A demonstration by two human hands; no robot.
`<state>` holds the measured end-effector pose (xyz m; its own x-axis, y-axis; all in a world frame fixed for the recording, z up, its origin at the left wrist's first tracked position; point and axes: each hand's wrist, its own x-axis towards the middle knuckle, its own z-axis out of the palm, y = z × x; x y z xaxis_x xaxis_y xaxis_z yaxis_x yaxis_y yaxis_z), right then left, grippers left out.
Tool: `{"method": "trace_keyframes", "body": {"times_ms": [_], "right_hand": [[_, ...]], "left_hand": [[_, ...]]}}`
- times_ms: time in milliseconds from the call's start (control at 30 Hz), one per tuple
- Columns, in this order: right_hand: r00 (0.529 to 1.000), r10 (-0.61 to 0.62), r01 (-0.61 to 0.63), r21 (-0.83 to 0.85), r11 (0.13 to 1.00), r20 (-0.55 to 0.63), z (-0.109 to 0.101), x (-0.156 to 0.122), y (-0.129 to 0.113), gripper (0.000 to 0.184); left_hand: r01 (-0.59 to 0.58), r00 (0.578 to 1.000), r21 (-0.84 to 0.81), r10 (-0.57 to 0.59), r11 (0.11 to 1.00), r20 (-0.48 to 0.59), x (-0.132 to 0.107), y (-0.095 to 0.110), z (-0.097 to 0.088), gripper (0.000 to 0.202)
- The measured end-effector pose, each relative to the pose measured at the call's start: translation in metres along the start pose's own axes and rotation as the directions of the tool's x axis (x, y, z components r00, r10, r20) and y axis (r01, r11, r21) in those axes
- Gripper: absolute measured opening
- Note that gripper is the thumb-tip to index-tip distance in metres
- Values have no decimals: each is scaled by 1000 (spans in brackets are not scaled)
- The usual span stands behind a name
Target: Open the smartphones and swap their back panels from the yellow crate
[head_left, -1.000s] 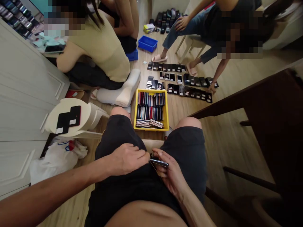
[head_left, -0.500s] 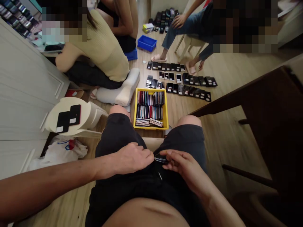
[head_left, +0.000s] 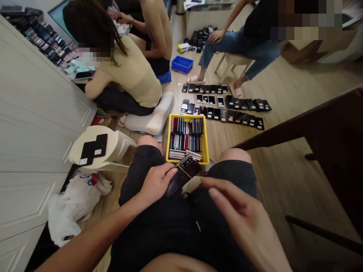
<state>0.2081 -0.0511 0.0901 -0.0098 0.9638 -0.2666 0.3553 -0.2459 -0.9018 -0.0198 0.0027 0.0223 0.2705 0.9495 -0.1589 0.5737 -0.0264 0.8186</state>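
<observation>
My left hand [head_left: 157, 185] is closed on a dark smartphone [head_left: 183, 176], which sits tilted above my lap, its camera end overlapping the near rim of a yellow crate [head_left: 187, 118] in this view. A thin yellow line crosses the phone (a cord or a strip, perhaps; it's too blurred to tell). My right hand [head_left: 244, 215] is open, fingers spread, apart from the phone. The crate, packed with phones on edge, stands between my knees [head_left: 149, 141]. Rows of phones [head_left: 229, 113] lie beyond it on the wood floor [head_left: 278, 177]. On my left, a white stool [head_left: 75, 151] carries two black phones [head_left: 93, 145], with a plastic bag [head_left: 75, 204] below it. A dark wooden frame [head_left: 329, 151] forms the nearest edge on my right.
</observation>
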Motion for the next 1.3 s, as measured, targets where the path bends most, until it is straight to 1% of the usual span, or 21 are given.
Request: {"method": "trace_keyframes", "body": {"times_ms": [33, 67, 100, 167, 233, 267, 333, 367, 400, 433, 567, 667, 767, 833, 967, 1033, 1067, 1133, 1200, 1233, 1300], "right_hand": [[991, 81, -71, 89, 993, -109, 0, 9, 12, 38], [974, 142, -109, 184, 977, -175, 3, 19, 24, 48], [964, 189, -136, 267, 954, -185, 7, 26, 35, 54], [972, 224, -175, 409, 896, -74, 20, 36, 49, 48], [976, 214, -199, 501, 842, 29, 34, 39, 55, 40], [977, 209, -199, 531, 824, 42, 39, 38, 55, 39], [977, 212, -189, 558, 808, 23, 46, 37, 54, 39], [976, 217, -187, 565, 804, 15, 48, 36, 54, 39], [975, 220, -189, 573, 798, 14, 49, 36, 55, 39], [974, 224, -191, 583, 789, 15, 50, 36, 56, 38], [963, 270, -208, 626, 751, -5, 59, 31, 64, 37], [950, 308, -203, 652, 730, -49, 71, 24, 66, 37], [948, 313, -183, 715, 675, -53, 81, 21, 63, 35], [955, 295, -168, 750, 640, -38, 83, 24, 61, 36], [964, 261, -144, 739, 658, -45, 79, 34, 60, 40], [962, 271, -166, 739, 653, -24, 74, 37, 60, 40], [958, 286, -190, 750, 633, 2, 71, 38, 59, 39], [939, 332, -269, 782, 563, 84, 65, 39, 57, 35], [906, 369, -371, 809, 455, 208, 60, 40, 54, 28], [886, 366, -425, 814, 395, 285, 58, 40, 53, 25], [843, 312, -522, 803, 288, 437, 57, 38, 53, 22]], "left_hand": [[37, 999, -87, -39, 996, -20, -1, 2, 3, 35], [62, 997, -171, -68, 983, -29, -2, 3, 7, 35], [80, 995, -252, -90, 964, -29, -3, 6, 13, 36], [113, 991, -416, -132, 902, -16, -5, 10, 23, 36], [159, 982, -595, -189, 788, 12, -7, 14, 32, 34], [183, 974, -679, -223, 711, 29, -7, 15, 35, 30], [211, 960, -799, -274, 564, 60, -7, 18, 38, 24], [214, 956, -827, -285, 520, 69, -7, 19, 38, 25], [213, 955, -837, -288, 504, 69, -6, 20, 39, 28], [207, 955, -834, -291, 512, 59, -6, 21, 39, 30], [145, 954, -763, -293, 630, -61, -1, 24, 47, 25], [95, 946, -723, -288, 684, -149, 2, 26, 54, 18], [76, 934, -696, -295, 714, -201, 5, 25, 59, 23], [70, 931, -701, -299, 710, -210, 5, 24, 61, 28], [75, 931, -737, -312, 672, -190, 5, 23, 61, 36], [129, 928, -763, -348, 634, -133, 7, 22, 59, 42], [160, 928, -779, -362, 607, -91, 8, 21, 58, 45], [190, 939, -813, -344, 551, -14, 13, 20, 54, 43], [179, 959, -855, -282, 488, 39, 20, 18, 51, 37], [180, 963, -879, -259, 442, 67, 23, 18, 50, 39], [232, 957, -912, -246, 338, 152, 30, 18, 49, 54]]}}
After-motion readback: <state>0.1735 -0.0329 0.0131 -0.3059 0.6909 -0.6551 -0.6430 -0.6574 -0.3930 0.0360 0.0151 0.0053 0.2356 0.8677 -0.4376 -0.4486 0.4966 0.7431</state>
